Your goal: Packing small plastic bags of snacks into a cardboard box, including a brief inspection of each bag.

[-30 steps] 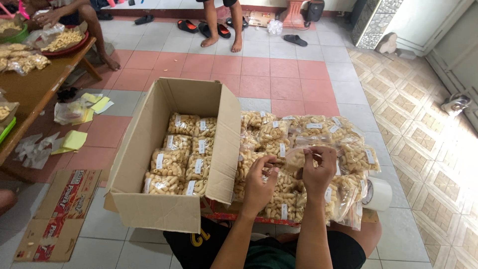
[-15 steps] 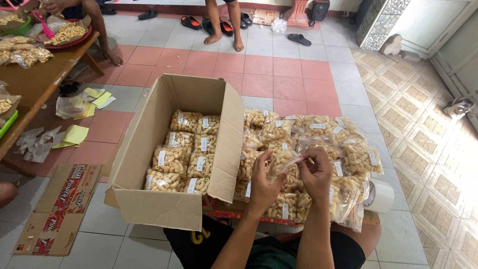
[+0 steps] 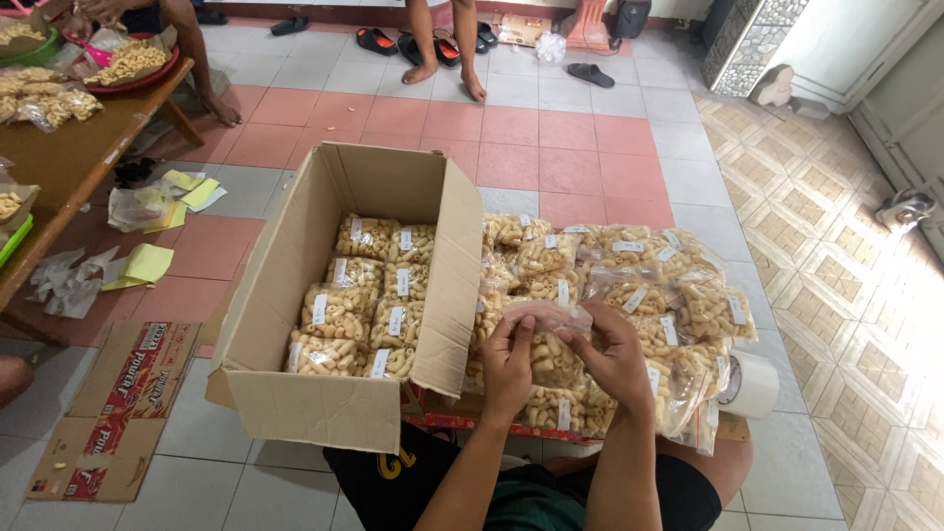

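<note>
Clear snack bag point(image 3: 547, 339) pinched by both hands, left point(image 3: 508, 362) and right point(image 3: 615, 356), upright, box point(image 3: 324, 393) just left, nearer left hand.

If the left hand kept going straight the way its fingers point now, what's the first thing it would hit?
The left hand already pinches the clear snack bag; pushing on up and away, it would probably meet the heap of packed snack bags behind, though depth is unclear.
</note>
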